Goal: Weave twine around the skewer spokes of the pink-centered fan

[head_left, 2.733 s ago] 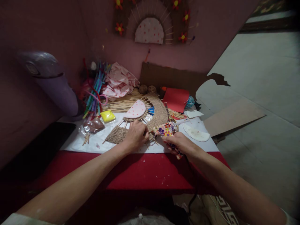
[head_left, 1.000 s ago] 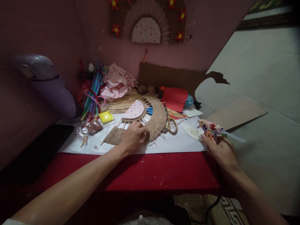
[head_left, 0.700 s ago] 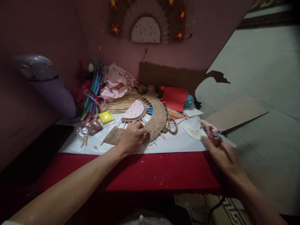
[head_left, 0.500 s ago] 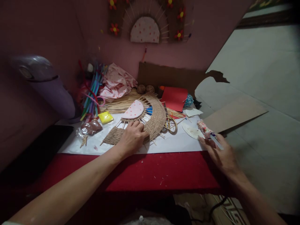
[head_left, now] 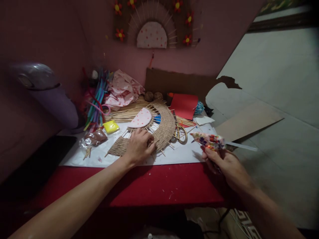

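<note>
In my right hand [head_left: 228, 164] is a hot glue gun [head_left: 209, 140] with a floral pattern, its nozzle to the left and a small orange light showing. A translucent glue stick [head_left: 241, 145] juts from its back. My left hand [head_left: 139, 144] is curled over the lower part of a twine-woven arch [head_left: 167, 124] built on thin sticks; its fingertips are partly hidden. At the arch's inner edge sits a polka-dot fabric half-disc [head_left: 141, 118]. Scissors with gold handles [head_left: 183, 134] lie to the right of the arch.
Pipe cleaners [head_left: 97, 96], crumpled dotted fabric [head_left: 123, 89] and bundled sticks [head_left: 122, 114] are at the back left. Yellow clay [head_left: 111, 126] lies nearer. Red sheet [head_left: 184, 105] and brown cardboard [head_left: 176, 81] stand behind. A purple appliance [head_left: 54, 103] is left. A similar decorated arch [head_left: 152, 36] hangs on the wall.
My right hand has turned the glue gun so its nozzle points left and has lifted it from beside the white round piece. My left hand stays at the arch, its fingers slightly shifted.
</note>
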Demonstrator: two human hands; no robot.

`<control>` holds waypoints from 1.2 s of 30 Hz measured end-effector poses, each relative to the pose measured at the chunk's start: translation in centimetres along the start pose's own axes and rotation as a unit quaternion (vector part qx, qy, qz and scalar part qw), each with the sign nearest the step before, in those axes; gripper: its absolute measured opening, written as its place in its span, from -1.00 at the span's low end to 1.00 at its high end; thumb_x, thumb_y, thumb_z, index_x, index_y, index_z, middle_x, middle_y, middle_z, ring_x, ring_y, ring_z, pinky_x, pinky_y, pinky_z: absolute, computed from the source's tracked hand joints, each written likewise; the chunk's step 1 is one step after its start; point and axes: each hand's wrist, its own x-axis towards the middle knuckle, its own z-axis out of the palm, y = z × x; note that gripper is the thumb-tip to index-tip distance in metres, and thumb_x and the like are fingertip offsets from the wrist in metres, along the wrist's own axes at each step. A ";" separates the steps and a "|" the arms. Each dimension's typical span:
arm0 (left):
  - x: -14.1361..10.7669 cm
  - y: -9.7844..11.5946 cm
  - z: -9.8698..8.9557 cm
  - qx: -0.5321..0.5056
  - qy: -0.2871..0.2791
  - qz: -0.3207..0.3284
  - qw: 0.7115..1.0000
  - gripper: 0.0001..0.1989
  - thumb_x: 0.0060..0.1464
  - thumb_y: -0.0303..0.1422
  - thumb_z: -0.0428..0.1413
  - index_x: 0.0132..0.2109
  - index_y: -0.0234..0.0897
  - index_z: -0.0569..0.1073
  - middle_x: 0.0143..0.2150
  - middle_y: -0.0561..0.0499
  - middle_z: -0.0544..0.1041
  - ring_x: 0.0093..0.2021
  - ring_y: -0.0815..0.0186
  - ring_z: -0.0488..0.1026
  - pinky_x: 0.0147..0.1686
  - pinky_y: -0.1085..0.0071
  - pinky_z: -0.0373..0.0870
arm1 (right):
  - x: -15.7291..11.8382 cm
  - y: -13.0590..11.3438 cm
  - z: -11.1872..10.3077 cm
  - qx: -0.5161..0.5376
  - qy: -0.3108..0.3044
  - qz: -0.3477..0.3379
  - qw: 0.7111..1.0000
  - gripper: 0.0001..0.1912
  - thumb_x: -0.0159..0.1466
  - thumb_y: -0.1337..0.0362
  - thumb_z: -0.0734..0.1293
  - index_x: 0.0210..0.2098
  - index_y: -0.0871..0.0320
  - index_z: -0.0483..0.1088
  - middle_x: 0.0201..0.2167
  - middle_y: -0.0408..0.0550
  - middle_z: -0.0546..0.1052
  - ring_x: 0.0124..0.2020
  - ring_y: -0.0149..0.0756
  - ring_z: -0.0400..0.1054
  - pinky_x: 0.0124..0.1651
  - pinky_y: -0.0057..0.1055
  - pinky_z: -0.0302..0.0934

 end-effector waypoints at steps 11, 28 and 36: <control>0.5 0.2 0.6 0.031 -0.045 -0.015 0.998 -0.91 0.01 -0.39 0.09 -0.43 -0.27 0.41 -0.37 -0.02 0.44 -0.21 0.19 0.25 -0.19 0.23 0.18 | 0.2 -4.2 5.2 0.145 -0.251 0.066 0.955 -0.64 0.15 0.02 0.27 -0.53 0.20 0.26 -0.70 -0.23 0.25 -0.76 -0.56 0.12 -0.71 -0.59 -0.05; 0.4 -0.6 1.2 -0.050 -0.010 -0.026 0.998 -0.89 0.04 -0.44 0.06 -0.44 -0.28 0.38 -0.33 -0.05 0.36 -0.21 0.21 0.24 -0.18 0.24 0.24 | 2.2 -5.9 7.2 0.061 -0.239 0.122 0.961 -0.82 0.15 0.17 0.18 -0.41 0.17 0.24 -0.70 -0.24 0.30 -0.80 -0.53 0.03 -0.85 -0.60 -0.02; 0.3 -0.6 1.2 -0.057 -0.007 -0.032 0.998 -0.90 0.03 -0.45 0.04 -0.44 -0.28 0.37 -0.32 -0.04 0.35 -0.20 0.21 0.24 -0.18 0.23 0.24 | 2.5 -6.0 7.5 0.041 -0.249 0.130 0.959 -0.77 0.15 0.13 0.19 -0.50 0.17 0.21 -0.76 -0.27 0.26 -0.82 -0.55 0.01 -0.85 -0.61 -0.02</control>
